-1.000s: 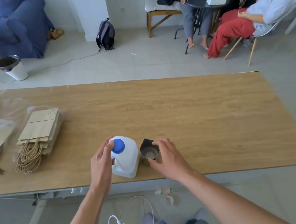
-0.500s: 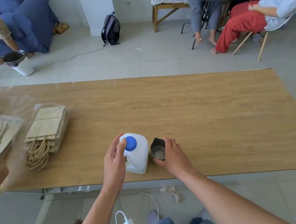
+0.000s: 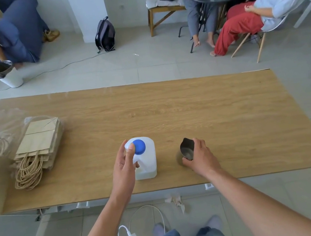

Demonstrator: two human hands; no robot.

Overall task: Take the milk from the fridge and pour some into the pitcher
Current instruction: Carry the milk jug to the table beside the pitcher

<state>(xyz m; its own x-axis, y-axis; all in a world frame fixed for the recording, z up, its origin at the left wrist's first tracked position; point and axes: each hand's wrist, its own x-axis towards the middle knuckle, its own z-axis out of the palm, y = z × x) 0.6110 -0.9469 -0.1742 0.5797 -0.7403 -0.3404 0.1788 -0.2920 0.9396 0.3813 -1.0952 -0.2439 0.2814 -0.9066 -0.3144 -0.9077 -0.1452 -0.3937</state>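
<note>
Currently uncapping: left hand (image 3: 123, 169) fingers pinch milk jug (image 3: 143, 158) blue cap (image 3: 139, 146), lower centre. Right hand (image 3: 200, 156) fingers wrap pitcher (image 3: 186, 149). Next: unscrew, pour.

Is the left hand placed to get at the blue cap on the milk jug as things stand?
Probably yes: the left hand is already at the milk jug, thumb against the blue cap, with nothing over it.

A stack of paper bags (image 3: 39, 144) with twine handles lay on the wooden tabletop (image 3: 200, 110) well left of the hands; beyond, a backpack (image 3: 105, 35) and white bin (image 3: 8, 75) stood on the floor.
</note>
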